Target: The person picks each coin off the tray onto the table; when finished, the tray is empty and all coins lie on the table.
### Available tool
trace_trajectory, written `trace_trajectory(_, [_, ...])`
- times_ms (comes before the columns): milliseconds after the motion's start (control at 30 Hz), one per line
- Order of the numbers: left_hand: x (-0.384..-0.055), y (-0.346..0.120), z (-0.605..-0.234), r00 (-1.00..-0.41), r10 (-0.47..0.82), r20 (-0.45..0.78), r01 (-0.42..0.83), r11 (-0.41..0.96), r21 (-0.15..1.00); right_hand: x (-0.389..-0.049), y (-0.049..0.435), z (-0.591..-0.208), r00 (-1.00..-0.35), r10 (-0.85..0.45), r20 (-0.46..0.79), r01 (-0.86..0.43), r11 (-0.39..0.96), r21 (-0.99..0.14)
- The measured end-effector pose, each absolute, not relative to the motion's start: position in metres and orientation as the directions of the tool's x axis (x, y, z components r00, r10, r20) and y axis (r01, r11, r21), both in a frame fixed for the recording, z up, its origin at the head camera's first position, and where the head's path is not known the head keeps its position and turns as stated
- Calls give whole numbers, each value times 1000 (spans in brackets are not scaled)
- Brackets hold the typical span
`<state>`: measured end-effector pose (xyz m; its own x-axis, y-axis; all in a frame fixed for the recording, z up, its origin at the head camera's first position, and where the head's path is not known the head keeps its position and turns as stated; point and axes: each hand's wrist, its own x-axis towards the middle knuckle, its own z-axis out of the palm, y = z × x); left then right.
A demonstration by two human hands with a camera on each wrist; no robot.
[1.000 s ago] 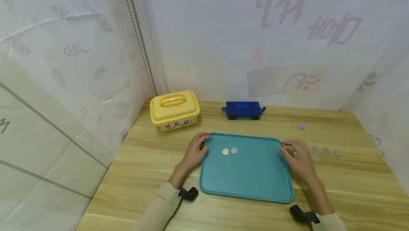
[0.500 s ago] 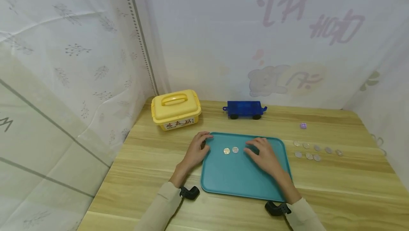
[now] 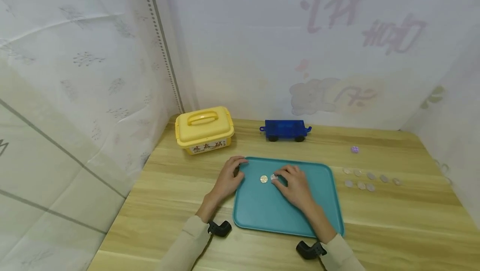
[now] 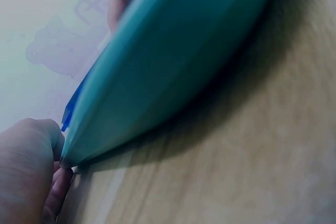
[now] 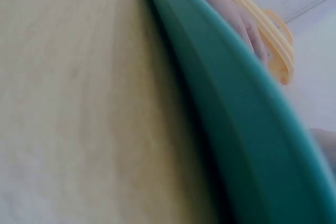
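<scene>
A teal tray (image 3: pixel 285 208) lies on the wooden table in the head view. On it is a gold-coloured coin (image 3: pixel 264 179), with a silver coin (image 3: pixel 274 177) just to its right. My right hand (image 3: pixel 295 187) reaches over the tray and pinches the silver coin between thumb and fingertips, partly hiding it. At the tray's far left corner, my left hand (image 3: pixel 228 178) grips the rim. The left wrist view shows the left hand (image 4: pixel 26 166) at the edge of the tray (image 4: pixel 157 72). In the right wrist view, the tray's side (image 5: pixel 226 87) hides most of the right hand.
Several coins (image 3: pixel 361 185) lie in two rows right of the tray. A small purple block (image 3: pixel 354 149) sits behind them. At the back stand a yellow lidded box (image 3: pixel 204 127) and a blue toy wagon (image 3: pixel 285 129). White curtains rise behind the table.
My right hand has moved left from the tray's right edge to the silver coin and now pinches it. My left hand has stayed at the tray's left corner.
</scene>
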<state>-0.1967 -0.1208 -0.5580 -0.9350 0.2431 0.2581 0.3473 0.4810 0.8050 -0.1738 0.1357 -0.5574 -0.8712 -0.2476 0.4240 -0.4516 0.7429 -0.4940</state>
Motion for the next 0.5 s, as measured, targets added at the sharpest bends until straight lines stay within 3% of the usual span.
trace_trajectory(233, [-198, -121, -557, -938, 245, 247, 338, 468, 817, -177, 138, -557, -907, -248, 340, -414, 672, -615])
trace_trajectory(500, [-197, -122, -557, -938, 239, 252, 340, 479, 809, -175, 140, -560, -855, -325, 405, -514, 637, -574])
